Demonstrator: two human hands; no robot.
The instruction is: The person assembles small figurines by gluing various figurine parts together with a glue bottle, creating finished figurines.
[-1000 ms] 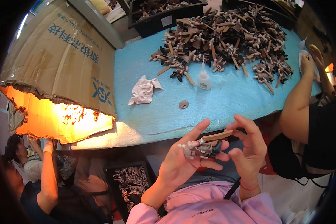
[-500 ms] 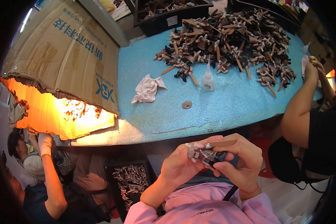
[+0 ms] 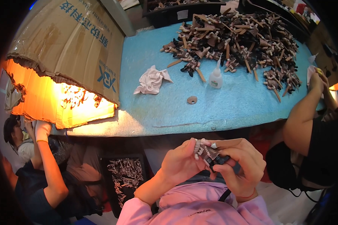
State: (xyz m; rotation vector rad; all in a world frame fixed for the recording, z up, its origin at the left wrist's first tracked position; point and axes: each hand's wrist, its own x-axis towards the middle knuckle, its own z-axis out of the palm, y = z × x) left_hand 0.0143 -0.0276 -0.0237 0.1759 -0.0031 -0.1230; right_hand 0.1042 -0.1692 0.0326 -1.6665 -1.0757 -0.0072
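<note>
In front of my chest, both hands hold one small figurine (image 3: 208, 153) with a brown body, pale parts and black legs. My left hand (image 3: 179, 160) is closed on its pale end, thumb and fingers pinching. My right hand (image 3: 247, 159) grips the dark leg end between thumb and fingers. A flat brown blade-shaped piece (image 3: 226, 143) runs from the figurine along my right fingers, which partly cover it. On the blue tabletop (image 3: 157, 112) beyond lie a small brown oval piece with a hole (image 3: 192, 100), a white squeeze bottle with a thin nozzle (image 3: 216, 78) and a crumpled pale cloth (image 3: 153, 80).
A large pile of similar figurines (image 3: 240, 41) covers the table's far right. Left stands a cardboard box (image 3: 71, 48), brightly lit inside. A black bin of small parts (image 3: 124, 176) sits below the table edge. People work on both sides; one bare arm (image 3: 302, 112) is at right.
The figurine has turned slightly in my hands, and my right fingers now cover more of the brown blade-shaped piece. The whole view has shifted a little. Both hands keep their hold.
</note>
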